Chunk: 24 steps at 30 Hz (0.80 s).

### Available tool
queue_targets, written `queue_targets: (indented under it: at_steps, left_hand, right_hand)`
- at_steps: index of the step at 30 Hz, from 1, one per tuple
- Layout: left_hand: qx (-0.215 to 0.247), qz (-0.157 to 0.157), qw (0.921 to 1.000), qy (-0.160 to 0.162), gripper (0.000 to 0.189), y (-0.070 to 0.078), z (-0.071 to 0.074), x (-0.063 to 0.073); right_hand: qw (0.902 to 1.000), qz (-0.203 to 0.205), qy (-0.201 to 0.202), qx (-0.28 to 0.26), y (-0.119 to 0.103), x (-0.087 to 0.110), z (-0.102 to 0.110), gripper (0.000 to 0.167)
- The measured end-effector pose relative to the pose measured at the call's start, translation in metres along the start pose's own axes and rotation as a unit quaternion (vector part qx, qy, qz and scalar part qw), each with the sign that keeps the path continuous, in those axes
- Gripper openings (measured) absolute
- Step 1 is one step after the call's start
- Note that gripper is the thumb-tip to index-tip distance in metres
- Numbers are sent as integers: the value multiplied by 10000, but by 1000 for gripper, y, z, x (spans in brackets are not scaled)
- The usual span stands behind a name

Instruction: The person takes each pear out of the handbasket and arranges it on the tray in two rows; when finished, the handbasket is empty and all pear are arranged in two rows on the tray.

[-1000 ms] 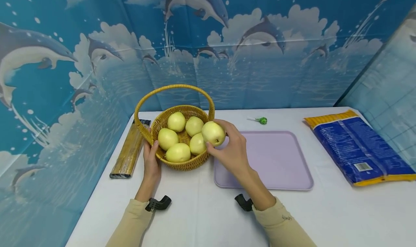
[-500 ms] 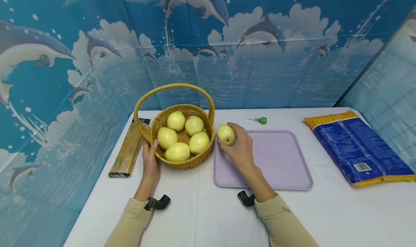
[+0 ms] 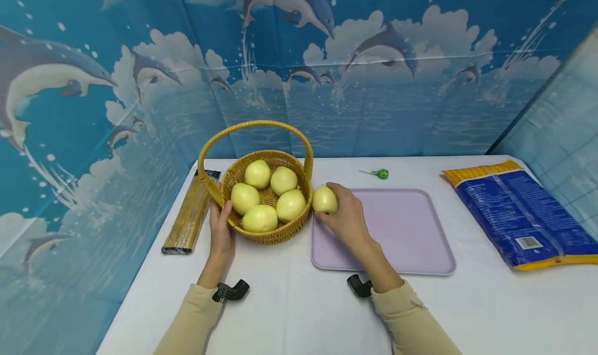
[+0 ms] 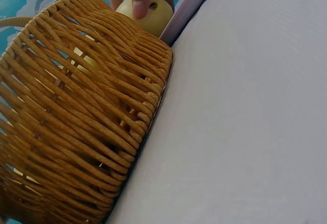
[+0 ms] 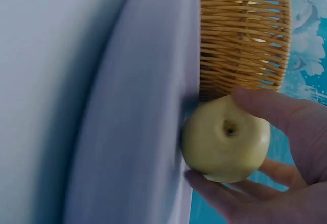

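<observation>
My right hand [image 3: 348, 212] grips a pale yellow-green apple [image 3: 325, 200] low over the left edge of the lilac tray [image 3: 388, 230]. In the right wrist view, thumb and fingers lie on opposite sides of the apple [image 5: 225, 139], its dimpled end facing the camera. Close beside it stands a wicker basket [image 3: 280, 234] with a tall arched handle, holding several similar apples [image 3: 260, 219]. With thumb and fingers extended, my left hand [image 3: 221, 235] rests against the basket's left side. The left wrist view shows the woven wall [image 4: 87, 111] large, with the held apple [image 4: 158, 17] behind it.
Left of the basket lies a wrapped golden-brown bundle [image 3: 189, 217]. A green lollipop [image 3: 382, 174] is behind the tray. At the right is a blue and yellow packet [image 3: 520, 212]. A dolphin-print curtain [image 3: 355, 111] hangs behind the white table [image 3: 299, 303].
My right hand has carried the apple from above the basket's right rim, right and down to the tray's left edge. My left hand and the basket have stayed in place.
</observation>
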<state>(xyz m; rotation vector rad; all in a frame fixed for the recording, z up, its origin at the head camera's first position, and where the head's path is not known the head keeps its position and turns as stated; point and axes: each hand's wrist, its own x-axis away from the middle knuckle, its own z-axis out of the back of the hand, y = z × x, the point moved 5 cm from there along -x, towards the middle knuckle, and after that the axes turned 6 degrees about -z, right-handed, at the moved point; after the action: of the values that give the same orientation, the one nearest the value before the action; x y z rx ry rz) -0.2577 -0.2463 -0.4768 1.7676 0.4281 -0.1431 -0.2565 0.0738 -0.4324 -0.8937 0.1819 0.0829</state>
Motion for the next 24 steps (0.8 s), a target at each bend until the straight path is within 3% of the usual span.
queue_targets:
  at_steps: [6, 13, 21, 24]
  left_hand:
    - [-8, -59, 10000, -4, 60, 0, 0, 1]
    - [-36, -15, 10000, 0, 63, 1, 2, -1]
    - [-114, 63, 9999, 64, 63, 0, 2, -1]
    - [-120, 54, 9999, 47, 62, -1, 2, 0]
  right_hand:
    - [9988, -153, -452, -99, 2, 0, -3, 81]
    - [9998, 67, -57, -175, 2, 1, -5, 83]
    - [9988, -390, -299, -80, -4, 0, 8, 92]
    - [9990, -349, -278, -48, -11, 1, 15, 92]
